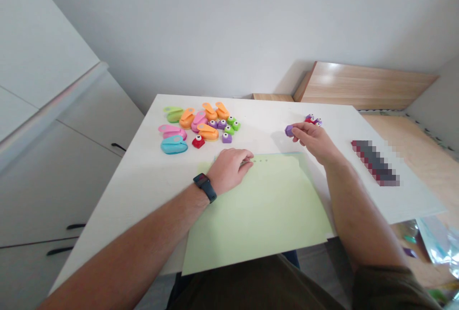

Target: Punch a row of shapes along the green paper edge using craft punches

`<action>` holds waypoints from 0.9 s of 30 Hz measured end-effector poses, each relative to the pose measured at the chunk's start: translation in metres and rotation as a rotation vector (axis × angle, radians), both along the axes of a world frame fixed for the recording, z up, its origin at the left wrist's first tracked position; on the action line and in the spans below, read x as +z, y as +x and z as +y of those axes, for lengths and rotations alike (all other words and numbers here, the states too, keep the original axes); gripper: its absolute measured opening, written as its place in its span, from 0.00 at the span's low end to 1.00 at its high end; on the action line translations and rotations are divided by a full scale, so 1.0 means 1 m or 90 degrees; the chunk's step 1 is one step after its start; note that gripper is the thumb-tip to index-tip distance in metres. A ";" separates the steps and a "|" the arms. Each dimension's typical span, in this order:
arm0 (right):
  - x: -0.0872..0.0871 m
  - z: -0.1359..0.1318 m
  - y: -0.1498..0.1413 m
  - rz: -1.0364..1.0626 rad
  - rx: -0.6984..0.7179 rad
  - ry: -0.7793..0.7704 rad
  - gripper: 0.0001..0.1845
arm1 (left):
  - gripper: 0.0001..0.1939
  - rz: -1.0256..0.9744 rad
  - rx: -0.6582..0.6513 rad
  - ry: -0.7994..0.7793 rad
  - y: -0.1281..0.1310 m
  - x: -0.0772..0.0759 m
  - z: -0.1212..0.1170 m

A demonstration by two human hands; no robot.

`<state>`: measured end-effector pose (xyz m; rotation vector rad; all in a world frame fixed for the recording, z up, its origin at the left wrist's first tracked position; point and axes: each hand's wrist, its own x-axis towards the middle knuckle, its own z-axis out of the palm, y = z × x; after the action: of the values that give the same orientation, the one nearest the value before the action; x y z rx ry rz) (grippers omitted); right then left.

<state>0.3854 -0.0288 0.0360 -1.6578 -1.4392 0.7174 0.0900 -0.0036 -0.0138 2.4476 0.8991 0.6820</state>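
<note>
My right hand (313, 140) pinches a small purple craft punch (289, 131) between thumb and fingers, held above the table beyond the paper. Under my left hand (231, 169) is the upper edge of a light green sheet of paper (265, 209). That hand rests on the sheet with its fingers loosely curled and the thumb a little apart. A short row of small punched holes (260, 160) runs along the sheet's upper edge, just right of my left fingertips. The sheet's lower edge reaches past the table's near side.
Larger lever punches, including a blue one (174, 144) and an orange one (208, 132), lie at the back left. Small eyed punches, among them a red one (198, 142), sit beside them. More small punches (313, 120) stand behind my right hand. A pixelated object (375, 163) lies right.
</note>
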 end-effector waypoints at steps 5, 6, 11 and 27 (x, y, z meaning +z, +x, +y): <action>-0.018 0.007 0.010 -0.080 -0.061 0.001 0.19 | 0.06 0.000 -0.032 0.003 -0.001 0.007 -0.001; -0.020 0.007 0.012 -0.093 -0.063 -0.002 0.20 | 0.06 0.002 -0.047 0.008 -0.002 0.009 -0.002; -0.023 0.007 0.016 -0.182 -0.089 -0.009 0.21 | 0.06 0.030 -0.113 0.025 -0.001 0.019 -0.009; -0.031 0.015 0.020 -0.532 -0.126 -0.035 0.19 | 0.07 0.055 -0.116 -0.001 -0.001 0.013 -0.006</action>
<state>0.4056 -0.0135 0.0054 -2.2385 -1.7587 -0.0902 0.0891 -0.0098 -0.0004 2.5347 0.6961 0.5145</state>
